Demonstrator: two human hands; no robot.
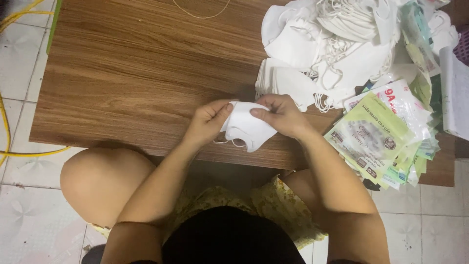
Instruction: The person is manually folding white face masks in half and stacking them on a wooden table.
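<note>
On the low wooden table, left hand and right hand pinching one white mask, big mask pile at one o'clock, packets at three.

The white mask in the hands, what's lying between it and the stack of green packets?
Only bare wooden table lies between the white mask and the green packets, apart from the right hand itself, seen from the head view.

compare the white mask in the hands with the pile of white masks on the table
The single white fabric mask is held up at the near table edge by the left hand and right hand; the heap of white fabric masks lies untouched at the far right of the brown wooden table. The held mask is folded flat with one ear loop dangling; the heap is jumbled, loops tangled together. Both look like the same white fabric.
</note>
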